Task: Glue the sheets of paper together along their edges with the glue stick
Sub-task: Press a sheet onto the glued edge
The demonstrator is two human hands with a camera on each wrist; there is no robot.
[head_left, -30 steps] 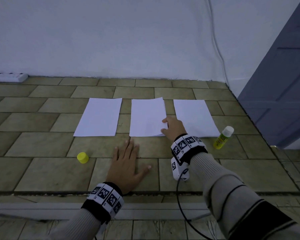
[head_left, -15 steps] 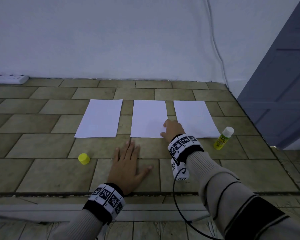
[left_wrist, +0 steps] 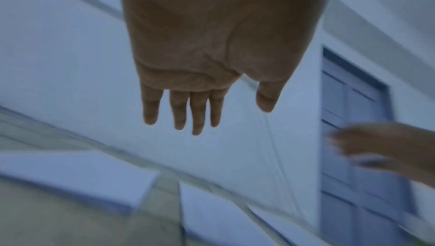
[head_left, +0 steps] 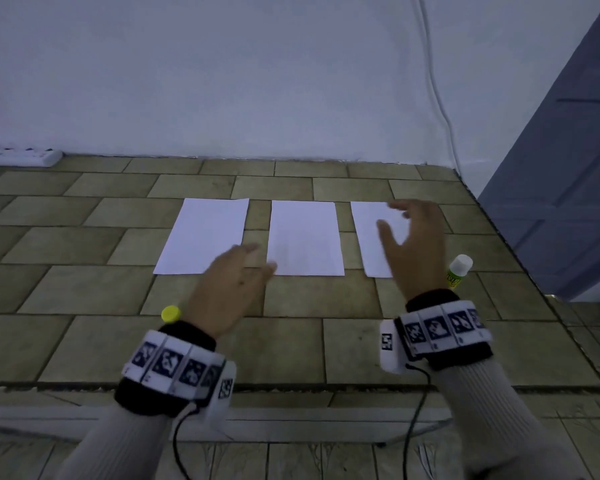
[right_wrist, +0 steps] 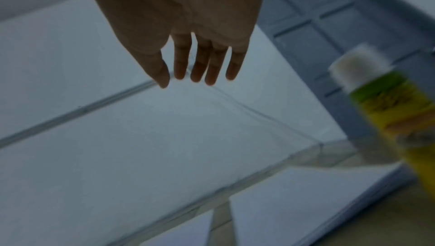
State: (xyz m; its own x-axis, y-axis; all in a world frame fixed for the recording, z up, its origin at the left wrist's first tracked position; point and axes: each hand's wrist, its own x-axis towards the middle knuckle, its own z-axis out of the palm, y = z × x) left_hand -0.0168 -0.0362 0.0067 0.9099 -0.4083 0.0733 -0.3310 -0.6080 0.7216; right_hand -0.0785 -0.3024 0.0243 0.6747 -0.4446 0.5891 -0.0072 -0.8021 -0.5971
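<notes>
Both hands are lifting off now — my left hand (head_left: 227, 292) is leaving the floor (head_left: 84, 341), my right hand (head_left: 414, 247) is leaving the middle sheet (head_left: 305, 239); both are hanging with fingers spread, holding nothing. The three sheets are lying apart in a row, nothing joined. The glue stick (head_left: 459, 270) is lying uncapped just right of the right sheet (head_left: 368, 237), long axis slanting, white tip pointing away and rightward; I'm judging it's next.
</notes>
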